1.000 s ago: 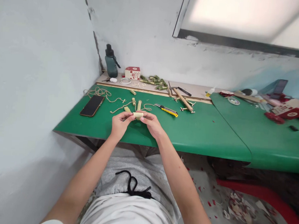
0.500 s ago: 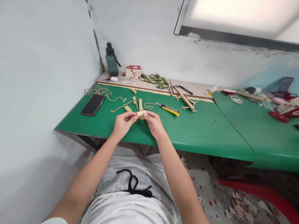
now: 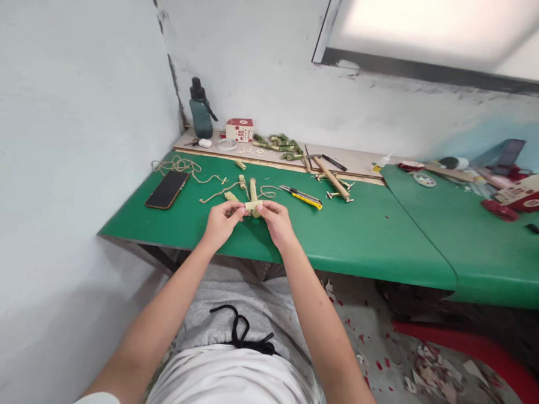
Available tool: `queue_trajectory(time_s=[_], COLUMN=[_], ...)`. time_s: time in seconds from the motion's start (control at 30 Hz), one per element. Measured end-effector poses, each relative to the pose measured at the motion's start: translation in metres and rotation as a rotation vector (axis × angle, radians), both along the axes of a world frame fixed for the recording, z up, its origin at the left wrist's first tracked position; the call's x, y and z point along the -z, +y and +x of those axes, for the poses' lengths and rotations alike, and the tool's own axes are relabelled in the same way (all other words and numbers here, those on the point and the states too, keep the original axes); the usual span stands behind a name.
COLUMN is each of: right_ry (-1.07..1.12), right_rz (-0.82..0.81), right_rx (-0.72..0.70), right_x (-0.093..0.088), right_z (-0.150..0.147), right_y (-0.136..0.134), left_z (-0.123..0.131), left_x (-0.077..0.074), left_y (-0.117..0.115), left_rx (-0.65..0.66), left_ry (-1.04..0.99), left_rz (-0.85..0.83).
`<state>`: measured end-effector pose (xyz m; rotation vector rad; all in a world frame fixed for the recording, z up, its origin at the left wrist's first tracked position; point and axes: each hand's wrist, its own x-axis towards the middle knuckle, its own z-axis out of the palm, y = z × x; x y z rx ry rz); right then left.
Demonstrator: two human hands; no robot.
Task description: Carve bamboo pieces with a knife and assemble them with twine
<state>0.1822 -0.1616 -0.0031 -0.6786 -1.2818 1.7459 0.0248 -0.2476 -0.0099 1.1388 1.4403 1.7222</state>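
Note:
A short pale bamboo piece (image 3: 252, 206) lies level between my two hands, above the front part of the green table. My left hand (image 3: 223, 222) pinches its left end, and my right hand (image 3: 276, 221) pinches the right end. Just behind it, a longer bamboo stick (image 3: 252, 189) points away from me, its near end partly hidden. Another bamboo piece (image 3: 230, 196) rests by my left fingertips, and a small one (image 3: 242, 181) with twine sits farther back. Right of these is a yellow utility knife (image 3: 302, 196).
On the green table (image 3: 376, 238) are a phone (image 3: 167, 189), twine (image 3: 181, 163) and a hammer (image 3: 333, 178) over small stick pieces. Along the wall stand a bottle (image 3: 202, 111), a box (image 3: 239, 130) and green bamboo pieces (image 3: 279, 144). A red stool (image 3: 483, 352) is at lower right.
The view has shifted very slightly. Both hands keep their pinch on the bamboo piece, which sits nearly level as before.

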Motion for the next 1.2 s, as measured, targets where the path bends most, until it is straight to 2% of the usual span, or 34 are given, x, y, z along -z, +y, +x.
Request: queue_trajectory(time_s=[0.1,0.3,0.6,0.8,1.0,1.2], right_ry=[-0.007,-0.067,-0.053,-0.09,-0.091,-0.106], right_rz=[0.029,0.165,0.283,0.275,0.259,0.244], right_rx=[-0.001,0.032,-0.035,-0.093,-0.09,-0.045], right_x=[0.0024,0.0045,0.0027,0.0009,0.0009,0.0045], right_z=[-0.0012,-0.0033,-0.0041,-0.0022,-0.0024,-0.0019], right_y=[0.0002,0.0002,-0.003,-0.003,-0.0025,-0.0013], left_z=[0.0004,-0.0021,-0.0044,-0.0038,-0.0046,-0.0054], left_x=[0.0017,0.0055,0.0076,0.0082,0.0095,0.0096], left_y=[0.0013,0.0065,0.0088,0.0075,0.0071,0.0081], left_rx=[-0.019,-0.038,-0.051,-0.067,-0.106,-0.044], left_ry=[0.021,-0.07,-0.086,-0.033,0.029,-0.013], left_rz=[-0.002,0.015,0.031,0.037,0.006,-0.005])
